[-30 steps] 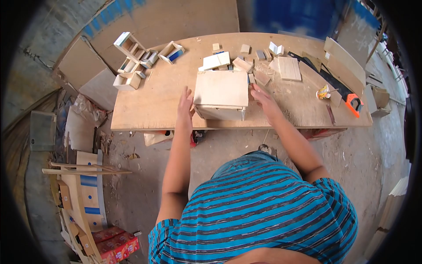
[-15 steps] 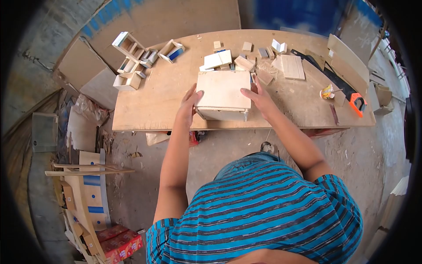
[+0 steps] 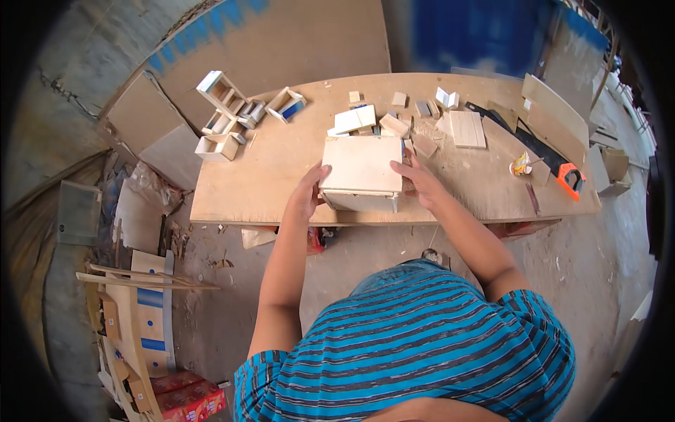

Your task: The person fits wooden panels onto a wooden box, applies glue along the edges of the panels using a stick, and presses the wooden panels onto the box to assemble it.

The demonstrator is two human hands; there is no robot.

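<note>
A pale wooden box [image 3: 362, 163] with a flat top panel sits at the front edge of the workbench, in front of my body. My left hand [image 3: 309, 188] grips its left side, the thumb lying near the top's edge. On the opposite side my right hand [image 3: 420, 181] holds the box, its thumb on the top panel and the other fingers along the side. Both palms are partly hidden. Just behind the box lie a white-topped wooden piece [image 3: 355, 119] and several small wood blocks [image 3: 395, 125].
On the wooden workbench [image 3: 260, 190], small open wooden boxes [image 3: 217, 147] stand at the left. A flat board [image 3: 467, 130], a handsaw with an orange handle [image 3: 570, 181] and a small yellow cup [image 3: 520, 164] lie to the right. Planks [image 3: 148, 280] lean at lower left.
The whole view has shifted, so the bench sits lower in the frame. Both hands keep their hold on the box, which shows no clear movement on the bench.
</note>
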